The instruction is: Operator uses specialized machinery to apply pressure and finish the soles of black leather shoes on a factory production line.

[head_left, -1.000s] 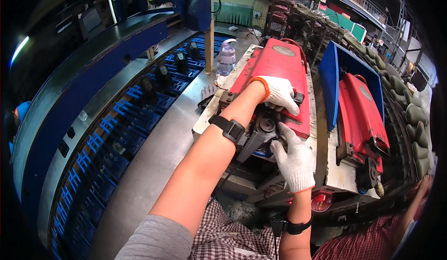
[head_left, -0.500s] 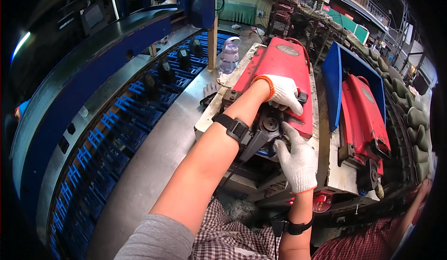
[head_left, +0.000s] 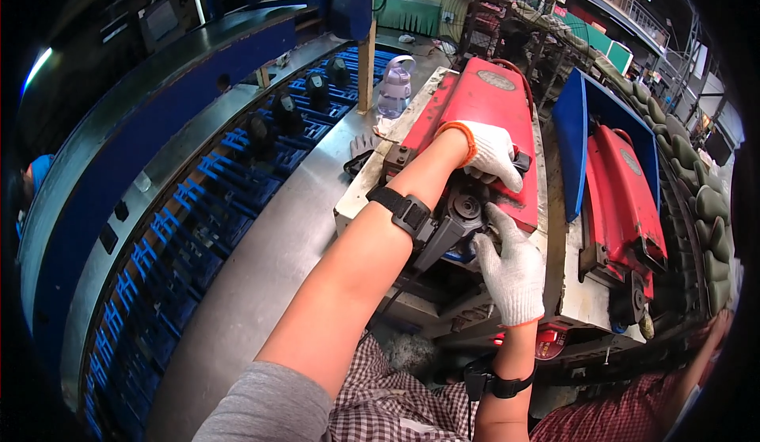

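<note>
Head view shows the left hand [head_left: 494, 154] curled around a black handle [head_left: 522, 162] at the red cover [head_left: 484, 103], which lies on the pale table [head_left: 361, 192]. The right hand [head_left: 513, 273] has thumb and finger spread beside the dark wheel [head_left: 467, 207]; whether they touch it, I cannot tell.

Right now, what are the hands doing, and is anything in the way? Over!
Left hand closed on black handle. Right hand, fingers spread, beside round dark fitting. Left forearm hides part of red cover.
</note>
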A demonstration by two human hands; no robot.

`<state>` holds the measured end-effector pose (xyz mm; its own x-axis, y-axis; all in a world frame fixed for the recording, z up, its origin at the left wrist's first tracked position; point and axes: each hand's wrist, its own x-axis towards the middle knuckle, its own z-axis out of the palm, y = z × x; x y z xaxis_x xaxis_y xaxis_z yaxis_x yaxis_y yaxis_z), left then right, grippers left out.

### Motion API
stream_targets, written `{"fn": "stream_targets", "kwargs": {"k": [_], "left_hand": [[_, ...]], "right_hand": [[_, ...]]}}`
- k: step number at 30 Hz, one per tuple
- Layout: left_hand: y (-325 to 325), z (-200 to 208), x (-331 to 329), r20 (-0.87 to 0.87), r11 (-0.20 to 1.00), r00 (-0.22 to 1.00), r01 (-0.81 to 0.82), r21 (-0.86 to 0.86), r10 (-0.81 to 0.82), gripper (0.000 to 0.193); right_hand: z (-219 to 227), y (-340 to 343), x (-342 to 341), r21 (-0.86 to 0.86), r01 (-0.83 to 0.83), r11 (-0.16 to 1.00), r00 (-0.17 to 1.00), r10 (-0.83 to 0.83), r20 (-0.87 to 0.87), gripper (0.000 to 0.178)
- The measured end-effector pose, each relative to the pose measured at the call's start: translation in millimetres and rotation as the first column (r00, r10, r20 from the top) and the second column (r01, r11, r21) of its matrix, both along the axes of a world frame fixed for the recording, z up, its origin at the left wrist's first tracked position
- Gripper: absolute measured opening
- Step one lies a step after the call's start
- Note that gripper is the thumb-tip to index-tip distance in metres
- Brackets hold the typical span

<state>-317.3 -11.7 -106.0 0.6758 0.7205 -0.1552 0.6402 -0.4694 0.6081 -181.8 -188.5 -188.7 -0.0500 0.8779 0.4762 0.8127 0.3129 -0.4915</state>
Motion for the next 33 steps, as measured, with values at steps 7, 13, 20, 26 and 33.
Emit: {"fn": "stream_targets", "kwargs": {"k": [7,13,20,26,33], "left_hand": [[2.3,-0.7,1.1,-0.010,1.000,1.000,0.013,-0.013,-0.014,0.044],[0.3,-0.8,0.0,-0.001,1.000,1.000,0.008,-0.008,-0.008,0.043],[2.0,-0.1,1.0,0.001,1.000,1.000,0.023,0.000,-0.023,0.042],[-0.8,2.3,-2.1,0.005,1.000,1.000,0.011,-0.012,-0.011,0.043],[-1.1,2.2,-1.0,0.003,1.000,1.000,0.008,-0.018,-0.008,0.043]], "right_hand": [[1.2,-0.3,-0.1,0.015,0.013,1.000,1.000,-0.013,0.019,0.048],[-1.0,0.2,0.0,0.028,0.012,1.000,0.999,-0.013,0.032,0.048],[2.3,-0.4,-0.2,0.001,0.017,1.000,0.999,-0.017,0.029,0.048],[1.0,0.2,-1.3,0.015,-0.001,1.000,1.000,0.000,0.019,0.047],[1.8,-0.8,-1.3,0.018,0.003,1.000,1.000,-0.003,0.014,0.048]]}}
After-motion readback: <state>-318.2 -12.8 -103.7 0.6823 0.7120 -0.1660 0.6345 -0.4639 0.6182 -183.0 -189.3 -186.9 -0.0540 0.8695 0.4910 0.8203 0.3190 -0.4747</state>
